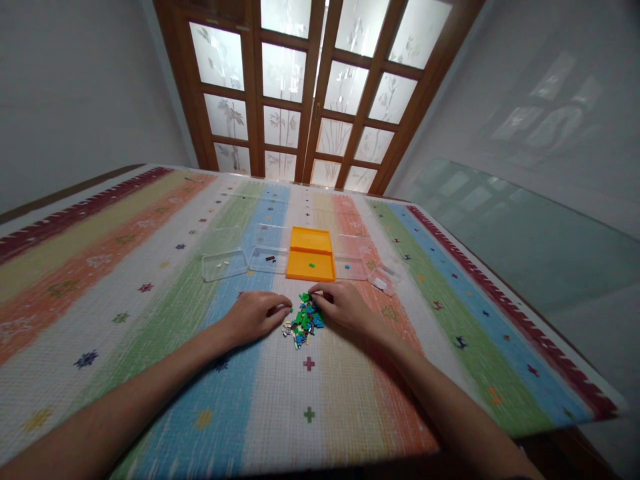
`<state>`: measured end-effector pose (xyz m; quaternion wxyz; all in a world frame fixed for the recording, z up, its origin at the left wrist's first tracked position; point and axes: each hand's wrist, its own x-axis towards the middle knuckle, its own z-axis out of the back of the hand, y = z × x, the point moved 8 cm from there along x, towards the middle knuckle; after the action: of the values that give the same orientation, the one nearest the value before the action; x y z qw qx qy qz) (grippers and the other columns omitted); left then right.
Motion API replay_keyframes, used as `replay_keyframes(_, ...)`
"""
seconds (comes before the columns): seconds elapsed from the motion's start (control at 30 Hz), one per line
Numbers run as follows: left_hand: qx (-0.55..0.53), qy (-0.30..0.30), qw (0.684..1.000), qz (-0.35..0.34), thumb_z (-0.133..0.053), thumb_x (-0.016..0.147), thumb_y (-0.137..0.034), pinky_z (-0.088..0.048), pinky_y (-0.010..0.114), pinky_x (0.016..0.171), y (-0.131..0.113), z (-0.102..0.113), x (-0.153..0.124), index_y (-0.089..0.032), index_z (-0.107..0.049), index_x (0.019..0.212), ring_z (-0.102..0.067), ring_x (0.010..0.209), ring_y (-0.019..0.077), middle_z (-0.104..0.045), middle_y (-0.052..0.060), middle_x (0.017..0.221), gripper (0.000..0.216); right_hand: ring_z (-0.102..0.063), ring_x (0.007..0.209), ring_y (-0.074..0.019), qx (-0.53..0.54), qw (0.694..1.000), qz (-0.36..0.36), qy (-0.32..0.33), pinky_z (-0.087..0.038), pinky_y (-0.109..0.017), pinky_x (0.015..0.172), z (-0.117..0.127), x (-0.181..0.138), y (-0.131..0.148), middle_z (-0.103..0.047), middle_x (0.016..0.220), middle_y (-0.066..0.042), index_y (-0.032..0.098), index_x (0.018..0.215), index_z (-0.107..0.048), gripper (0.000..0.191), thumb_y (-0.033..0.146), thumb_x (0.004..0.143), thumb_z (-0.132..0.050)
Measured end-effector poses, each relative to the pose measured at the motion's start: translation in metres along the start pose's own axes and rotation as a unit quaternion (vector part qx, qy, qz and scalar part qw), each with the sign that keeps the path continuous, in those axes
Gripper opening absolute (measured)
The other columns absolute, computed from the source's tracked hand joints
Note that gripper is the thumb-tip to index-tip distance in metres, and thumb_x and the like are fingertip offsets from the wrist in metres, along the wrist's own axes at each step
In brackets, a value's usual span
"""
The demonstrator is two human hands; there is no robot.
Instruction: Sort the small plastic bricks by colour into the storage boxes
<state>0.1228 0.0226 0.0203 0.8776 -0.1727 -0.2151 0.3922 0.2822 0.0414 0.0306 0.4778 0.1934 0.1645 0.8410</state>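
Observation:
A small heap of tiny coloured pieces point(303, 321), mostly green and blue, lies on the striped tablecloth point(150, 287). My left hand point(256, 315) rests on the cloth just left of the heap, fingers curled, fingertips near its edge. My right hand point(340, 305) lies at the heap's right side, its fingers bent and pressed together at the top of the pile; what they pinch is too small to make out. Beyond the heap stands an open orange box point(311, 254) with a green piece inside.
Clear plastic boxes flank the orange one: two on the left point(224, 261) point(270, 259), one holding a dark red piece, and others on the right point(353, 265) point(386, 277). The table's right edge point(525, 320) drops to the floor. Wooden glazed doors point(310, 87) stand behind.

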Motion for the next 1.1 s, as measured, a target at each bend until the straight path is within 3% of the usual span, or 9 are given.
replay_keyframes(0.23, 0.013, -0.012, 0.999, -0.037, -0.050, 0.095, -0.026, -0.051, 0.028, 0.069, 0.000, -0.006, -0.004, -0.022, -0.075, 0.108, -0.073, 0.078, 0.0191, -0.079, 0.007, 0.095, 0.028, -0.070, 0.089, -0.0200, -0.001, 0.999, 0.012, 0.037, -0.047, -0.029, 0.080, -0.005, 0.003, -0.004, -0.078, 0.102, -0.008, 0.021, 0.110, -0.075, 0.028, 0.017, 0.096, -0.051)
replay_keyframes(0.43, -0.008, -0.024, 0.999, -0.032, -0.050, 0.095, -0.027, -0.045, 0.024, 0.062, -0.002, -0.001, -0.004, -0.019, -0.075, 0.098, -0.067, 0.064, 0.0147, -0.077, 0.004, 0.079, 0.026, -0.070, 0.092, -0.0215, -0.027, 0.999, 0.000, 0.026, -0.047, -0.031, 0.082, 0.000, 0.000, -0.007, -0.078, 0.105, -0.009, 0.020, 0.111, -0.075, 0.029, 0.017, 0.094, -0.053)
replay_keyframes(0.63, -0.024, -0.043, 0.999, 0.016, -0.052, 0.093, -0.029, -0.038, 0.022, 0.056, 0.004, 0.004, -0.005, -0.019, -0.073, 0.096, -0.055, 0.053, 0.0112, -0.065, -0.001, 0.063, 0.023, -0.068, 0.080, -0.0184, -0.020, 1.000, -0.008, 0.017, -0.046, -0.028, 0.076, 0.003, -0.002, -0.010, -0.078, 0.092, -0.007, 0.020, 0.111, -0.075, 0.028, 0.018, 0.090, -0.056)
replay_keyframes(0.9, 0.004, -0.076, 0.997, 0.021, -0.053, 0.090, -0.026, -0.039, 0.027, 0.064, 0.005, 0.007, -0.004, -0.019, -0.070, 0.093, -0.054, 0.058, 0.0137, -0.060, -0.002, 0.060, 0.019, -0.066, 0.077, -0.0188, -0.025, 0.999, -0.026, 0.003, -0.044, -0.028, 0.072, 0.009, -0.004, -0.015, -0.076, 0.086, -0.007, 0.019, 0.103, -0.075, 0.023, 0.018, 0.088, -0.058)
replay_keyframes(1.1, 0.003, -0.069, 0.997, 0.026, -0.053, 0.089, -0.025, -0.041, 0.035, 0.074, 0.006, 0.006, -0.001, -0.018, -0.068, 0.090, -0.052, 0.058, 0.0150, -0.060, -0.001, 0.060, 0.017, -0.067, 0.078, -0.0192, -0.038, 0.999, -0.034, 0.020, -0.044, -0.028, 0.072, 0.008, -0.004, -0.017, -0.076, 0.088, -0.007, 0.018, 0.102, -0.075, 0.021, 0.018, 0.089, -0.059)
